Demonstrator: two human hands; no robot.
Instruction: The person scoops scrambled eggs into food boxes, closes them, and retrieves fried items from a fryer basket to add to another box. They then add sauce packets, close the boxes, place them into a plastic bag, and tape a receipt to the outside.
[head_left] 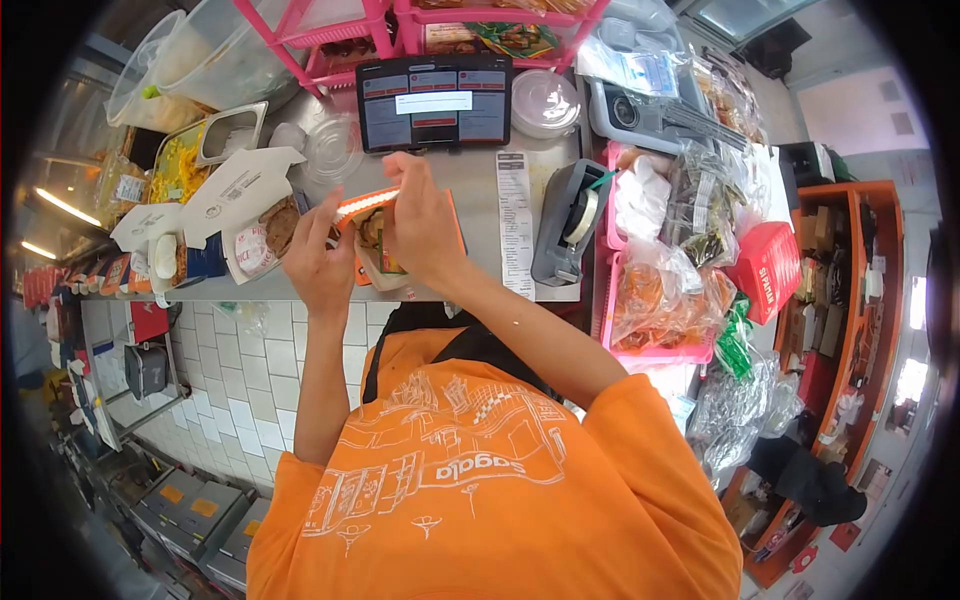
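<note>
An orange takeaway box point(456, 228) with food inside lies on the metal counter in front of me. My left hand point(320, 255) is closed at the left end of its raised orange flap, which has a pale, bright edge point(366, 203). My right hand point(422, 225) grips the same flap from the right, its fingers bent over the far side. Part of the box and its contents is hidden behind my hands. Left of my left hand stands an open white box point(258, 240) holding a wrapped rice pack and brown food.
A tablet point(435, 100) stands behind the box, with clear round lids point(545, 104) beside it. To the right are a long receipt point(515, 225), a tape dispenser point(570, 225) and pink baskets point(660, 345) of bagged food. Metal trays point(232, 133) and another open box point(150, 226) are left.
</note>
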